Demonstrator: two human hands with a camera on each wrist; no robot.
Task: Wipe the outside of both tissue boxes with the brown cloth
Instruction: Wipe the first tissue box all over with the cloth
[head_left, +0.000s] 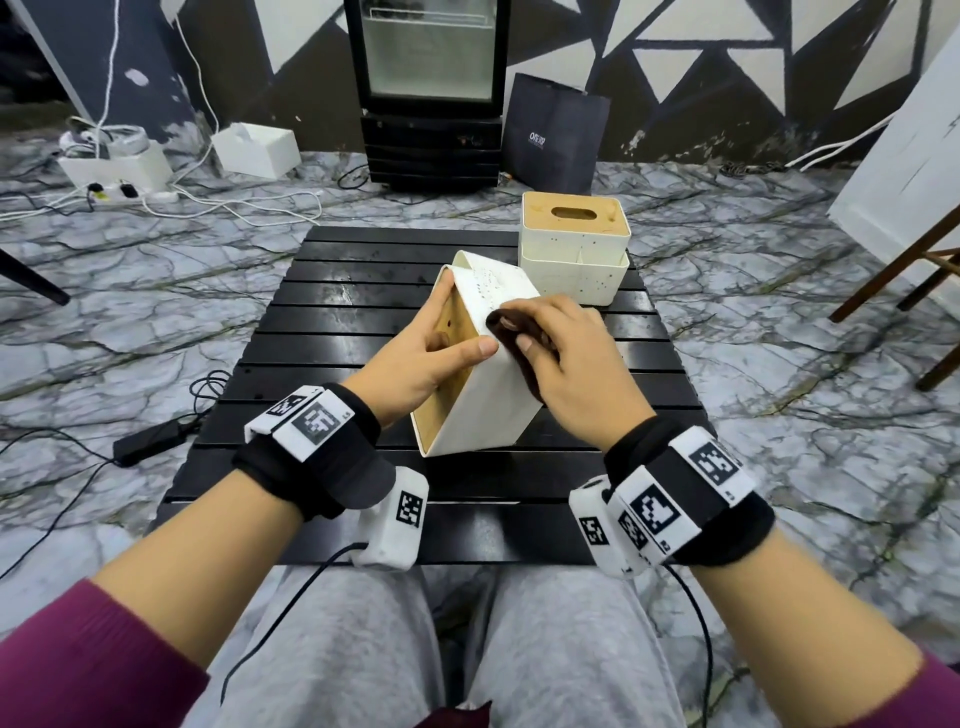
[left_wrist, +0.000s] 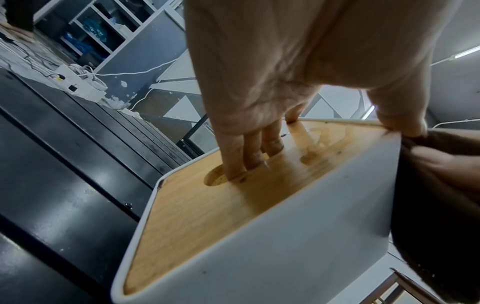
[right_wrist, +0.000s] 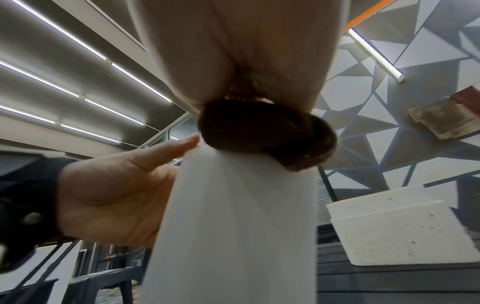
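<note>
Two hands meet on the tipped tissue box (head_left: 470, 395): left hand (head_left: 415, 358) grips it, fingers in its wooden lid slot; right hand (head_left: 571, 364) presses the bunched brown cloth (head_left: 511, 338) against its white side. Beyond them, the second tissue box (head_left: 574, 249) stands upright on the bench (head_left: 322, 322).

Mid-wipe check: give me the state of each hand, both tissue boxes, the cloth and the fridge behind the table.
Left hand: grips the near box, fingers in the lid slot, thumb over the edge.
Right hand: presses the bunched brown cloth onto the near box's white side.
Near tissue box: tipped on its side, wooden lid facing left.
Far tissue box: upright on the table, untouched, specks on its side.
Fridge: door closed.
</note>
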